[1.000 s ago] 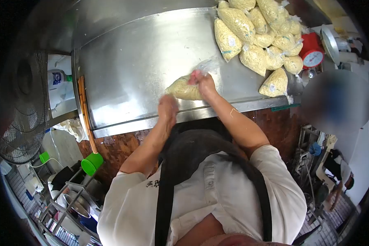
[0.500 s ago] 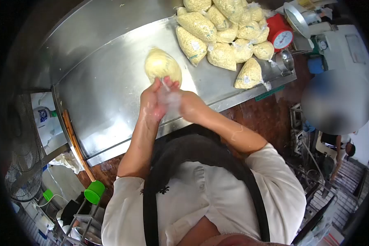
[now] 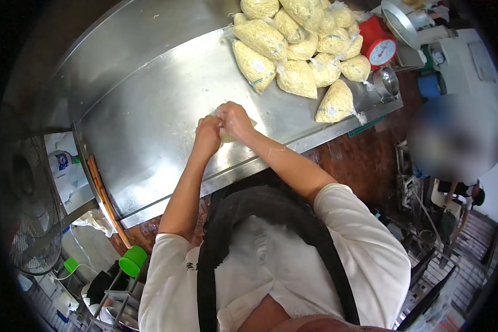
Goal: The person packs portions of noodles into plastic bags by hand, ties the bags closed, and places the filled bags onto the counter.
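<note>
Over the steel table (image 3: 166, 105), my left hand (image 3: 208, 131) and my right hand (image 3: 236, 119) meet, fingers closed together at the neck of a clear plastic bag. The bag of pale noodle-like strands (image 3: 228, 135) is mostly covered by my hands and right wrist; a little of it shows beneath them. Further right and back lies a pile of similar filled bags (image 3: 297, 77), with one filled bag (image 3: 336, 102) nearer the front edge.
A red scale (image 3: 379, 45) and a metal cup (image 3: 386, 82) stand right of the pile. Wooden sticks (image 3: 102, 193) lean at the table's left edge, above a green container (image 3: 133, 260). A fan (image 3: 36, 221) is at left; another person (image 3: 463, 191) is far right.
The bag has turned from lying beyond my hands to beneath them. Both hands have closed in together at its neck. Earlier, the view swung, shifting the pile leftward.
</note>
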Motion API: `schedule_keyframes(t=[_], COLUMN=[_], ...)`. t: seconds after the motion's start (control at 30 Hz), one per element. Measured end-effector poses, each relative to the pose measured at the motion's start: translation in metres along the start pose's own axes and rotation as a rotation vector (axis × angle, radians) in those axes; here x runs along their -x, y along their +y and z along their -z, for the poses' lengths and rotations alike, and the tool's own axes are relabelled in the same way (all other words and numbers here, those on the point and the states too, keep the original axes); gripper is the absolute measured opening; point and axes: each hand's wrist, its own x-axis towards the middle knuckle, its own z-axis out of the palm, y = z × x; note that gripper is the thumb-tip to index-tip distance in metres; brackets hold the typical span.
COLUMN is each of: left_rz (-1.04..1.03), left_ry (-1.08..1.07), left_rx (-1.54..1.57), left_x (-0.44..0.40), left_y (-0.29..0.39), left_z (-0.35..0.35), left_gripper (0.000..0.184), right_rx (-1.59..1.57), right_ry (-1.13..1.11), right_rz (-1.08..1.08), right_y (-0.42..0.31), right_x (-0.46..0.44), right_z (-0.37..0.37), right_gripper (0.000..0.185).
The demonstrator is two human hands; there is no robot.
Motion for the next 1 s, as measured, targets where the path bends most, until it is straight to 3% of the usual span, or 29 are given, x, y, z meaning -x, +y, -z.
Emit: schedule_keyframes(t=[0.1, 0.2, 0.33, 0.5, 0.63, 0.73, 0.83, 0.93, 1.0], left_rz=[0.161, 0.224, 0.206, 0.220, 0.343, 0.384, 0.369, 0.394, 0.337], left_ry=[0.059, 0.089, 0.191, 0.247, 0.295, 0.294, 0.245, 0.231, 0.217], left_rx=[0.102, 0.140, 0.184, 0.316, 0.356, 0.390, 0.473, 0.517, 0.434], left_x=[0.006, 0.017, 0.028, 0.035, 0.042, 0.041, 0.037, 0.031, 0.032], left_y=[-0.013, -0.021, -0.019, -0.023, -0.010, 0.000, 0.002, -0.002, -0.006], left_z=[-0.010, -0.018, -0.025, -0.033, -0.034, -0.030, -0.032, -0.031, -0.030], left_gripper=[0.017, 0.016, 0.018, 0.019, 0.031, 0.037, 0.039, 0.033, 0.029], right_rx=[-0.537, -0.523, -0.274, -0.200, -0.296, -0.259, -0.319, -0.409, -0.218], right_ry=[0.010, -0.073, -0.036, -0.134, -0.278, -0.469, -0.636, -0.539, -0.242], right_rz=[-0.309, -0.130, 0.036, -0.092, -0.288, -0.221, 0.150, -0.104, 0.111], right_y=[-0.001, -0.003, -0.004, -0.020, -0.027, -0.006, 0.021, -0.003, -0.006], right_x=[0.007, 0.034, 0.039, 0.035, 0.032, 0.025, 0.013, 0.026, 0.040], right_z=[-0.012, -0.007, -0.008, 0.003, 0.009, 0.004, 0.002, 0.021, 0.013], right_gripper=[0.030, 0.053, 0.061, 0.057, 0.053, 0.043, 0.031, 0.024, 0.017])
